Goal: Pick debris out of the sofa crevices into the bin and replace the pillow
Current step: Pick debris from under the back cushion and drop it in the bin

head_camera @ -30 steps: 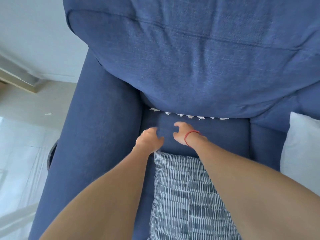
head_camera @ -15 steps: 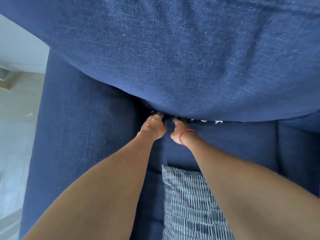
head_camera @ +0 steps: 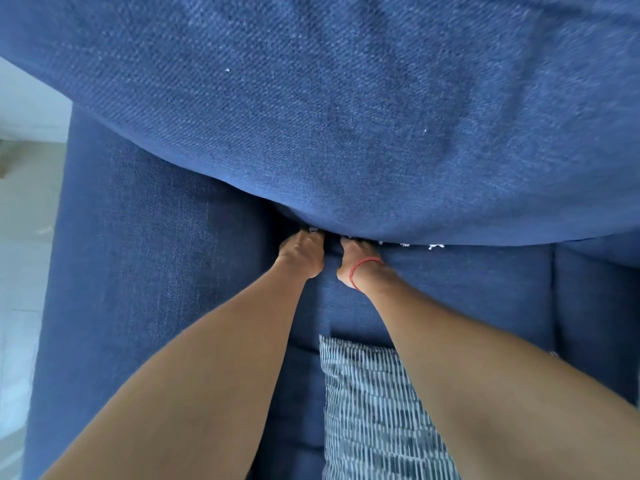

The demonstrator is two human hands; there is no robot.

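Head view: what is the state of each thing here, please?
Left hand, fingertips in the crevice, hidden under the back cushion.
Right hand, fingertips in the same crevice, hidden.
Back cushion, bulging over the crevice.
Debris, white bits along the crevice, right of the hands.
Pillow, lying on the seat, not yet replaced.

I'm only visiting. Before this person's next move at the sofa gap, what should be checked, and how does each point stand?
1. Hands at the crevice: left hand and right hand both reach under the back cushion. Ok.
2. Debris gripped: fingertips hidden. Cannot tell.
3. Gap cleared: white debris lies right of the right hand. Not ok.
4. Bin within reach: none in view. Cannot tell.
5. Pillow clear of the gap: it lies nearer on the seat. Ok.
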